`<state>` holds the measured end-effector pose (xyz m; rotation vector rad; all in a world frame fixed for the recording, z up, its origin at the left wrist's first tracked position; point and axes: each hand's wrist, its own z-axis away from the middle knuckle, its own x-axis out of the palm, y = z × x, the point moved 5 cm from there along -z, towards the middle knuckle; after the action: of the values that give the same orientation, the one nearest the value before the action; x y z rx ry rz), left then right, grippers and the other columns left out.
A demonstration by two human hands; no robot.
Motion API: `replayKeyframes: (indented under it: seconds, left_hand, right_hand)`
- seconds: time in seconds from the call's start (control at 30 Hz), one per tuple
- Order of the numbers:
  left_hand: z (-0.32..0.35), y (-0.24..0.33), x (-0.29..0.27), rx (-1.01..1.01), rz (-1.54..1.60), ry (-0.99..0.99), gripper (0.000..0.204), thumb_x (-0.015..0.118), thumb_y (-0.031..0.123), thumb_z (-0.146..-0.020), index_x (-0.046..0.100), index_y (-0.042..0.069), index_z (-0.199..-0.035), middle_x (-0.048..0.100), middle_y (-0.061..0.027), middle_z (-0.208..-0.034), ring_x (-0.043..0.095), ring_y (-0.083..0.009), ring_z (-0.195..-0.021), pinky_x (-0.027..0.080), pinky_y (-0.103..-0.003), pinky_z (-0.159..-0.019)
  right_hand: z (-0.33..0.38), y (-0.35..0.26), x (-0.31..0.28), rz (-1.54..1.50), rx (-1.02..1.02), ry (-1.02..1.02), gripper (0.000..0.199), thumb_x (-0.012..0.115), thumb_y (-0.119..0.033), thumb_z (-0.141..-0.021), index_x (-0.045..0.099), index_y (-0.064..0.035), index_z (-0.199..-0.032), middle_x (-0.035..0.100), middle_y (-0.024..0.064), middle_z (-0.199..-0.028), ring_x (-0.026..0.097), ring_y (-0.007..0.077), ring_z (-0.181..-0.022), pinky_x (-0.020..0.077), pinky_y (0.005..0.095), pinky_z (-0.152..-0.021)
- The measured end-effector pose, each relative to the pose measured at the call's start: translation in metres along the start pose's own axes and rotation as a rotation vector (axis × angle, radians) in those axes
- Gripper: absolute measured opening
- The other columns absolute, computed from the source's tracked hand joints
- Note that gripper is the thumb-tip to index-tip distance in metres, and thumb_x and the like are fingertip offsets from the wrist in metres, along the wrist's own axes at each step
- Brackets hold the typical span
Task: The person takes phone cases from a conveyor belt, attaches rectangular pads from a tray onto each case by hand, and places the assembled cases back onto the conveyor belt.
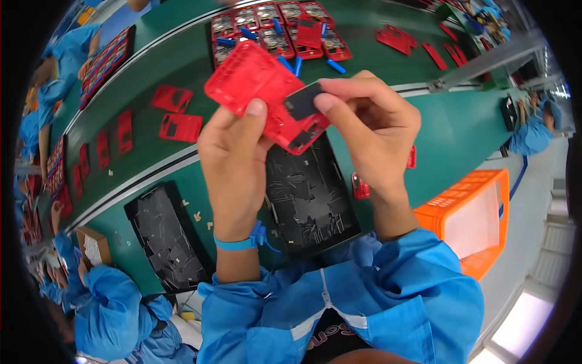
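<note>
My left hand (233, 161) grips a red plastic shell (245, 76) by its near left edge, the thumb lying on its inner face. The shell is tilted, with ribs and cut-outs visible. Between the thumb and forefinger of my right hand (382, 124) is a thin black rectangular pad (303, 102). It lies over the shell's right part; whether it is stuck down I cannot tell. Another dark patch shows at the shell's lower corner. Below my hands stands a black tray (343, 173) holding many thin black pieces.
A second black tray (197, 246) stands to the left. An orange crate (470, 182) is at the right. On the green conveyor (212, 121) lie red shells (180, 127) and a rack of red units (267, 27) with blue pieces. Co-workers in blue (106, 309) sit at left.
</note>
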<state>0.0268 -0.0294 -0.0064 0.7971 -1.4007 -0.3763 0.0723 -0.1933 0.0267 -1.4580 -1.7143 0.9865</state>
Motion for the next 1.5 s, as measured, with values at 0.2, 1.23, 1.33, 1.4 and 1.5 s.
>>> replayKeyframes:
  seconds: [0.2,1.23,1.33,1.4,1.5]
  left_hand:
    - [0.013,0.019,0.0,0.113,-0.258,-0.129,0.038,0.055,-0.002,-0.101,0.051,-0.011,-0.138,0.068,-0.0196,-0.126,0.068,-0.0255,-0.115,0.058,-0.041,-0.098]
    - [0.027,0.021,0.009,0.123,-0.332,0.075,0.03,0.064,-0.008,-0.095,0.061,-0.006,-0.125,0.071,-0.0037,-0.093,0.062,-0.0052,-0.081,0.047,-0.02,-0.07]
    - [0.032,0.027,0.006,0.25,-0.342,0.133,0.024,0.068,-0.006,-0.093,0.064,-0.001,-0.116,0.068,-0.0007,-0.088,0.058,-0.0043,-0.073,0.04,-0.021,-0.062]
    - [0.027,0.022,0.005,0.235,-0.413,0.079,0.03,0.066,-0.005,-0.094,0.061,-0.006,-0.124,0.071,-0.0153,-0.116,0.069,-0.0194,-0.102,0.054,-0.028,-0.087]
    - [0.028,0.026,0.006,0.204,-0.472,0.171,0.049,0.068,-0.002,-0.095,0.05,-0.011,-0.14,0.067,-0.0199,-0.12,0.068,-0.0231,-0.105,0.056,-0.032,-0.093]
  right_hand:
    - [0.002,-0.005,0.011,-0.031,-0.018,-0.054,0.022,0.077,0.012,-0.082,0.078,0.0027,-0.102,0.062,0.0002,-0.082,0.048,0.0029,-0.066,0.0359,0.0189,-0.058]
    - [0.027,-0.024,0.017,0.531,-0.401,0.003,0.034,0.08,0.01,-0.078,0.078,-0.0005,-0.11,0.062,0.0095,-0.102,0.057,0.0118,-0.071,0.0463,0.023,-0.059]
    - [0.031,-0.019,0.027,0.485,-0.559,0.035,0.031,0.078,0.004,-0.079,0.078,-0.0041,-0.108,0.063,0.0078,-0.1,0.053,0.0113,-0.066,0.0417,0.0237,-0.051]
    - [0.028,-0.018,0.027,0.465,-0.608,0.073,0.024,0.076,-0.001,-0.082,0.078,-0.0042,-0.105,0.063,0.0071,-0.097,0.055,0.0149,-0.069,0.042,0.0251,-0.052]
    - [0.029,-0.022,0.029,0.278,-0.485,0.065,0.023,0.079,0.001,-0.081,0.077,-0.0065,-0.103,0.063,0.0062,-0.101,0.054,0.0162,-0.069,0.0425,0.0289,-0.058]
